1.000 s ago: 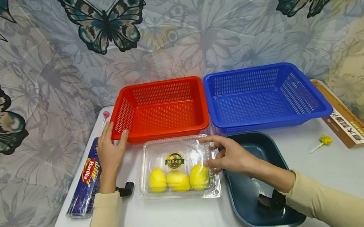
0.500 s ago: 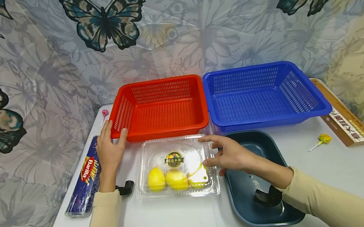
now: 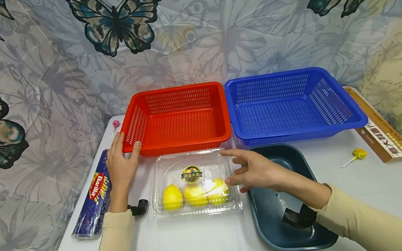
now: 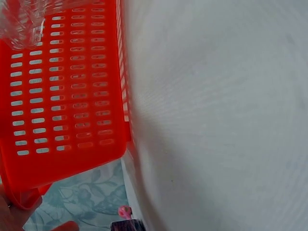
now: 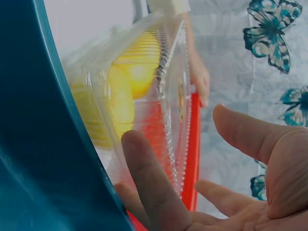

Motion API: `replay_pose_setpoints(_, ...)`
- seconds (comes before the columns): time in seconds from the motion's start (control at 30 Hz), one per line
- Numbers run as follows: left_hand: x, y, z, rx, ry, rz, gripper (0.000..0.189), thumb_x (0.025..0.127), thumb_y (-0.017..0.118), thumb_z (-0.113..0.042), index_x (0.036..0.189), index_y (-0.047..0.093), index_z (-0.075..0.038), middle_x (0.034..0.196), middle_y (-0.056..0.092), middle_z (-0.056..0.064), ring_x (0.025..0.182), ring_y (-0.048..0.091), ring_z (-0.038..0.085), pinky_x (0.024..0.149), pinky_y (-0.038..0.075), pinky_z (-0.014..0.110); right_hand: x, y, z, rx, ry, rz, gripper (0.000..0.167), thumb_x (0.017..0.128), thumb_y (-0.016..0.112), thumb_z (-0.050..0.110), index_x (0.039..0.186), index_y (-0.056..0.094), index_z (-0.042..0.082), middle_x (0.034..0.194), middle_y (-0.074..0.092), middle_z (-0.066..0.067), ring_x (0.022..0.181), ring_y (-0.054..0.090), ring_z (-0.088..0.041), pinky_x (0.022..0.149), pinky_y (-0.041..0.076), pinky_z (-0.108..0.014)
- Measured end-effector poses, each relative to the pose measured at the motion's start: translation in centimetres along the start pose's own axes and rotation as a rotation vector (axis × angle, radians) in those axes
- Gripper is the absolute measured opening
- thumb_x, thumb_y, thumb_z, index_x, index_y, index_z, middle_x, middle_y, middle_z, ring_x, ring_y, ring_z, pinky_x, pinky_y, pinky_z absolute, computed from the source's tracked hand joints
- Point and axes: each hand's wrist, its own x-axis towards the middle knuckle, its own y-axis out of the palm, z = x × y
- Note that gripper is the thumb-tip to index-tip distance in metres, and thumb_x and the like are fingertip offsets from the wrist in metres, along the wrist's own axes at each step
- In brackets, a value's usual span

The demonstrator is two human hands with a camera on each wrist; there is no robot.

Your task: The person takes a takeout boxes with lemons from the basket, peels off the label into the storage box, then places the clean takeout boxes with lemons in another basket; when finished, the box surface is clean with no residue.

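Observation:
At the red basket's (image 3: 185, 147) near left corner, my left hand (image 3: 123, 169) touches the rim, fingers extended along the side and thumb at the front. In the left wrist view only fingertips show beside the basket wall (image 4: 67, 166). A clear plastic clamshell box (image 3: 169, 171) lies closed in front of the basket, with three yellow lemons (image 3: 172, 197) inside. Over the box's right edge is my right hand (image 3: 258, 171), fingers spread. Its thumb (image 5: 243, 130) and fingers stand apart in the right wrist view, pinching nothing; contact with the box is unclear.
A blue basket (image 3: 298, 135) stands beside the red one. A dark teal tray (image 3: 268, 216) lies under my right forearm. A Barilla pasta pack (image 3: 94, 192) and pink lollipop (image 3: 115, 124) are left; a yellow lollipop (image 3: 359, 153) and brown box (image 3: 383, 136) are right.
The clamshell box has shifted slightly away from me, its near edge now closer to the red basket. Both hands stay nearly where they were.

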Motion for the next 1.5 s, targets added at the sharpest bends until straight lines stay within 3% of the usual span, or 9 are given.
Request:
replay_pose_setpoints(0.23,0.2,-0.9,-0.6,-0.003,-0.037,0.059,0.072,0.095,0.066,-0.044,0.154,0.045,-0.01,0.165,0.038,0.009,0.144,0.038,0.045,0.116,0.027,0.066,0.1,-0.8,0.2,-0.055,-0.076,0.0,0.079,0.09,0.078,0.02,0.157,0.038,0.014,0.158,0.035,-0.033,0.129,0.057,-0.05,0.078,0.064,-0.041)
replay_pose_setpoints(0.43,0.3,-2.3,-1.5,-0.006,-0.015,0.219,0.079,0.097,0.06,-0.052,0.162,0.029,-0.019,0.172,0.02,0.005,0.154,0.016,0.046,0.115,0.012,0.075,0.4,-1.5,0.6,-0.208,-0.161,-0.05,0.071,0.091,0.076,0.022,0.154,0.045,0.012,0.156,0.045,-0.02,0.13,0.054,-0.05,0.085,0.062,-0.045)
replay_pose_setpoints(0.57,0.0,-3.6,-2.7,-0.018,0.082,0.33,0.084,0.096,0.059,-0.055,0.164,0.021,-0.024,0.174,0.008,0.004,0.157,-0.001,0.045,0.112,0.002,0.082,1.0,-1.5,0.6,-0.307,-0.232,-0.111,0.062,0.091,0.076,0.02,0.147,0.053,0.008,0.142,0.058,-0.02,0.121,0.059,-0.042,0.085,0.061,-0.044)
replay_pose_setpoints(0.67,-0.6,-4.5,-4.1,-0.036,0.172,0.382,0.084,0.095,0.063,-0.054,0.164,0.022,-0.029,0.174,0.005,0.001,0.157,-0.003,0.043,0.109,0.0,0.085,1.7,-1.3,0.5,-0.345,-0.316,-0.145,0.054,0.091,0.077,0.019,0.141,0.059,0.005,0.128,0.066,-0.018,0.112,0.062,-0.036,0.084,0.06,-0.04)
replay_pose_setpoints(0.83,-1.9,-5.2,-6.6,-0.073,0.356,0.465,0.082,0.088,0.076,-0.039,0.159,0.037,-0.03,0.173,0.013,-0.002,0.157,0.01,0.038,0.113,0.008,0.082,3.3,-0.8,0.8,-0.336,-0.455,-0.16,0.043,0.09,0.077,0.016,0.131,0.067,0.006,0.116,0.07,-0.011,0.101,0.06,-0.029,0.086,0.056,-0.043)
replay_pose_setpoints(0.97,-3.5,-5.2,-8.1,-0.078,0.446,0.585,0.079,0.084,0.08,-0.039,0.154,0.046,-0.028,0.167,0.031,-0.001,0.151,0.026,0.031,0.114,0.022,0.076,4.5,-0.3,0.9,-0.345,-0.543,-0.127,0.038,0.089,0.079,0.016,0.125,0.071,0.008,0.109,0.072,-0.006,0.098,0.061,-0.027,0.085,0.056,-0.043)
replay_pose_setpoints(1.1,-4.6,-5.2,-8.8,-0.076,0.444,0.708,0.075,0.084,0.081,-0.045,0.151,0.05,-0.03,0.158,0.045,-0.004,0.145,0.038,0.025,0.113,0.033,0.069,5.6,0.4,0.9,-0.383,-0.611,-0.064,0.037,0.089,0.079,0.018,0.123,0.072,0.008,0.111,0.074,-0.005,0.098,0.062,-0.027,0.084,0.055,-0.044)
replay_pose_setpoints(1.2,-5.1,-4.9,-8.6,-0.039,0.423,0.772,0.074,0.085,0.08,-0.047,0.15,0.05,-0.032,0.157,0.047,-0.004,0.147,0.038,0.029,0.112,0.035,0.069,6.4,0.9,0.9,-0.41,-0.639,-0.011,0.037,0.09,0.078,0.02,0.125,0.072,0.008,0.117,0.075,-0.007,0.103,0.063,-0.025,0.088,0.054,-0.046)
replay_pose_setpoints(1.5,-5.6,-4.3,-7.8,0.021,0.354,0.845,0.081,0.083,0.081,-0.05,0.154,0.047,-0.03,0.168,0.03,-0.006,0.159,0.013,0.038,0.117,0.016,0.077,7.9,2.0,1.0,-0.54,-0.649,0.039,0.033,0.089,0.079,0.022,0.12,0.075,0.012,0.112,0.074,-0.006,0.103,0.057,-0.022,0.088,0.05,-0.04)
